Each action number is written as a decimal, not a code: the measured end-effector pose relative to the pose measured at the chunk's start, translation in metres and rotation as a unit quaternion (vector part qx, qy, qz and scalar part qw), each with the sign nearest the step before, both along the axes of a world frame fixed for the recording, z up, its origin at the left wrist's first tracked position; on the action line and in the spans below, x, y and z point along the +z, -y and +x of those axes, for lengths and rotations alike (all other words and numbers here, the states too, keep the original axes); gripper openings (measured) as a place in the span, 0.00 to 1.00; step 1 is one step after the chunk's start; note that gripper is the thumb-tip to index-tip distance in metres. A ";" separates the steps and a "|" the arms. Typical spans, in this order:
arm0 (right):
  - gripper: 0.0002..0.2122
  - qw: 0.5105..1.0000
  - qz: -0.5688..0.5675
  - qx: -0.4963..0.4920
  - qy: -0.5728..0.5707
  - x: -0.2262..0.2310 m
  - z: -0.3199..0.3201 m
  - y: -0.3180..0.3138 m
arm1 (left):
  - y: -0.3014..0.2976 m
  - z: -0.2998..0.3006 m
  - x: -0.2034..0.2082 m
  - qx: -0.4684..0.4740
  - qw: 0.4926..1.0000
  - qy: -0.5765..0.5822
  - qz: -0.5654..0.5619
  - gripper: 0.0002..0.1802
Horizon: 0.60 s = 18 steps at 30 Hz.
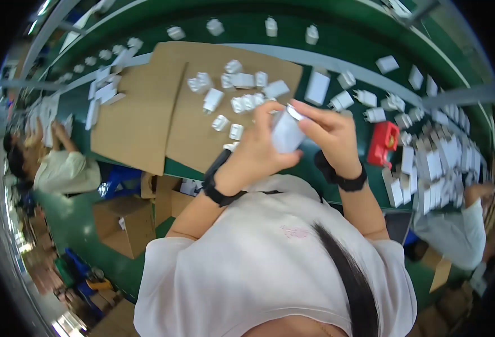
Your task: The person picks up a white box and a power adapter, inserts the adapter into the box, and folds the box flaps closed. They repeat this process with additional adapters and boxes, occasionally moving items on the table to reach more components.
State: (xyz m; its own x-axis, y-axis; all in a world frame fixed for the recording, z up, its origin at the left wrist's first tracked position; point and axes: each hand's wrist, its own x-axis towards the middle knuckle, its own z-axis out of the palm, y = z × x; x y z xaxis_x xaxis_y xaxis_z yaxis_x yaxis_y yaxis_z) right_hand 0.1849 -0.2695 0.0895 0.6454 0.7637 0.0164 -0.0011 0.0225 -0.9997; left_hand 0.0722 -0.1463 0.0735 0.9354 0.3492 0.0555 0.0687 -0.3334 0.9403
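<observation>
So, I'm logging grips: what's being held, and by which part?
A white box: the left hand grips its left side and lower end; the right hand is at its upper end.

Nothing can be read here — no word, number or sign comes out clearly. The one distinct mark is a small pink motif (296,231) on the chest of the white shirt (242,264); whether it is lettering or a drawing cannot be told. Any print on the white box (288,133) between the fingers (314,130), or on the red tape dispenser (378,147) — too blurred or too small to make out.
</observation>
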 end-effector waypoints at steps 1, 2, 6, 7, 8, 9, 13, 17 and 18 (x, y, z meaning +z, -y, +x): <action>0.13 0.998 0.009 -0.008 -0.065 0.002 0.003 0.001 | 0.001 0.001 -0.001 0.000 1.000 0.003 0.010 0.40; 0.13 0.996 0.013 -0.015 -0.084 0.000 0.006 0.002 | 0.001 0.001 0.000 -0.012 1.000 0.001 0.001 0.40; 0.12 0.996 0.002 -0.028 -0.087 -0.004 0.006 0.013 | 0.009 0.003 0.006 -0.026 0.999 -0.005 0.041 0.38; 0.11 0.995 0.010 -0.026 -0.099 -0.006 0.005 0.014 | 0.010 0.002 0.006 -0.021 0.999 -0.011 0.049 0.38; 0.11 0.995 0.010 -0.027 -0.099 -0.007 0.003 0.016 | 0.011 0.003 0.006 -0.023 0.998 -0.011 0.049 0.38; 0.11 0.993 0.031 -0.026 -0.107 -0.009 0.001 0.017 | 0.012 0.004 0.006 -0.019 0.998 -0.017 0.054 0.39; 0.12 0.995 0.086 -0.020 -0.050 -0.022 -0.012 0.018 | 0.009 0.012 0.002 -0.023 0.997 -0.031 0.070 0.38; 0.16 0.996 0.087 -0.021 0.000 -0.027 -0.004 0.011 | 0.003 0.020 -0.004 -0.008 0.998 -0.013 0.054 0.37; 0.17 0.992 0.085 0.007 -0.095 -0.027 0.005 0.012 | 0.000 0.024 0.000 -0.013 0.998 -0.017 0.054 0.37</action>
